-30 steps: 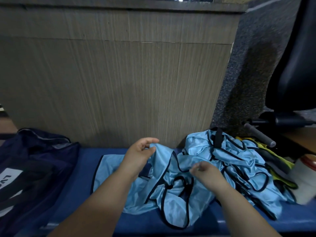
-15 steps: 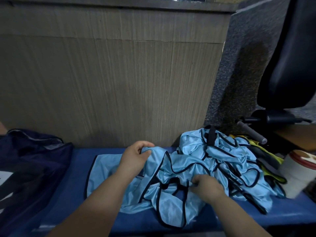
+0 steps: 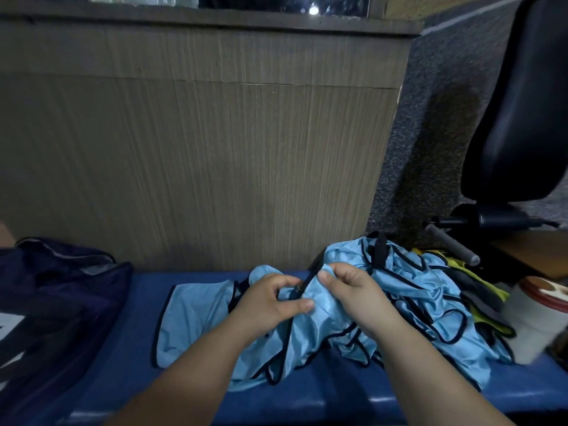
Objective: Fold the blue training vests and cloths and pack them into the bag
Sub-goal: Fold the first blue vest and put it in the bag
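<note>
Blue vest [image 3: 196, 309], pinched by left hand [image 3: 270, 299] and right hand [image 3: 353, 290] close together; risk: tangled trim may drag the pile [image 3: 415, 287] along.

A brown wood-grain panel [image 3: 199, 164] stood behind a blue padded bench [image 3: 144, 287]. To the right, a black padded chair back [image 3: 522, 118] rose before a grey speckled surface [image 3: 424, 133]. A white cylindrical container with a reddish-brown top [image 3: 534, 321] sat on the bench, beside yellow-green cloth [image 3: 488, 287].
</note>
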Available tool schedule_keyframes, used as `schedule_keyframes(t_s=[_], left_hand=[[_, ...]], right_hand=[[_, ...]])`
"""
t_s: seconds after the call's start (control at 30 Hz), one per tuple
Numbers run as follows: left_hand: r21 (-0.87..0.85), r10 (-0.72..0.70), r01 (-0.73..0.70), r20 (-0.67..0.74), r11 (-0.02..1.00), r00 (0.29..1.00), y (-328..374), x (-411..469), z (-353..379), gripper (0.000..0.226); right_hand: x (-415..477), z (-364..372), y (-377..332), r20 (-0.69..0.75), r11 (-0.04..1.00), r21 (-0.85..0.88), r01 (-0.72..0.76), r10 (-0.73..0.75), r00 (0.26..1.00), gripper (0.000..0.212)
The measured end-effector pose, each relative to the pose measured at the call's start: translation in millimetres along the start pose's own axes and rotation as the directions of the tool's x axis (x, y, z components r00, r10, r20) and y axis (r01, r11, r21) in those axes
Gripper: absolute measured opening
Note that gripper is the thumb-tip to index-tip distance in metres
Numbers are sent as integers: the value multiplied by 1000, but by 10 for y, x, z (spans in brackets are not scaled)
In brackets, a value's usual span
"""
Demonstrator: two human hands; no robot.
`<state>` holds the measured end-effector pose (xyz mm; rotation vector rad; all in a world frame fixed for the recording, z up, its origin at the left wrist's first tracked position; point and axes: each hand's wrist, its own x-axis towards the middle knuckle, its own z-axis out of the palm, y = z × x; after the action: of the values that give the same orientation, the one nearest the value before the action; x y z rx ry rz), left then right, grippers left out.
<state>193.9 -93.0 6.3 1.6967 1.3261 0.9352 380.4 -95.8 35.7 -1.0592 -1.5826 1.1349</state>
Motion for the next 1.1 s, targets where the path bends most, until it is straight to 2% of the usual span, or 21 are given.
schedule_keyframes(t_s=[0.1, 0.17, 0.23, 0.3, 0.37, 0.43, 0.47, 0.53, 0.6, 0.63, 0.7, 0.77, 0.9, 0.97, 1.1], left_hand=[[94, 27, -29, 15, 995, 1000, 35, 2, 23, 23], [105, 55, -52, -20, 993, 998, 59, 1, 23, 16], [39, 52, -50, -71, 998, 996, 78, -4, 13, 16], [-59, 9, -15, -105, 998, 994, 112, -10, -11, 17], [-99, -2, -9, -109, 995, 994, 133, -2, -10, 30], [-137, 20, -37, -127, 990, 992, 141, 6, -3, 53], [-168, 15, -39, -139, 985, 990, 163, -2, -4, 54], [-196, -6, -23, -145, 980, 989, 174, -7, -11, 34], [-202, -22, -9, -153, 979, 988, 183, -22, -26, 10], [-204, -29, -4, -157, 979, 987, 188, -24, -37, 6], [-215, -46, 5, -184, 977, 982, 214, -23, -84, 13], [-192, -42, 4, -197, 981, 979, 267, -28, -180, 14], [-64, -4, -8, -186, 998, 983, 410, 18, -492, 33], [5, -9, 11, -193, 1000, 981, 498, 76, -664, 43], [136, 49, -22, -198, 990, 979, 669, 138, -917, 45]], right_hand=[[-7, 32, -13, 19, 998, -59, 3, -2, 1000, 21], [29, 46, 60, -59, 989, -145, -13, 5, 998, 4], [48, 66, 150, -220, 957, -291, -1, -66, 973, 18], [36, 77, 177, -327, 895, -437, 88, -249, 912, 25], [4, 84, 175, -264, 821, -538, 193, -381, 886, 27], [-6, 101, 188, -145, 779, -590, 215, -364, 920, 34], [-9, 112, 195, -100, 769, -605, 206, -330, 939, 35], [-10, 127, 221, -74, 752, -637, 169, -278, 958, 27], [-17, 129, 230, -105, 779, -614, 128, -242, 965, 15], [-24, 124, 219, -120, 812, -573, 110, -216, 969, 12], [-28, 99, 163, -151, 890, -449, 74, -157, 976, 10], [-15, 39, 95, -188, 926, -376, 41, -120, 975, 14], [81, -186, -72, -224, 931, -365, -13, -74, 972, 25], [149, -292, -198, -241, 937, -349, -4, -86, 967, 22], [296, -390, -461, -266, 940, -338, 38, -134, 955, 11]])
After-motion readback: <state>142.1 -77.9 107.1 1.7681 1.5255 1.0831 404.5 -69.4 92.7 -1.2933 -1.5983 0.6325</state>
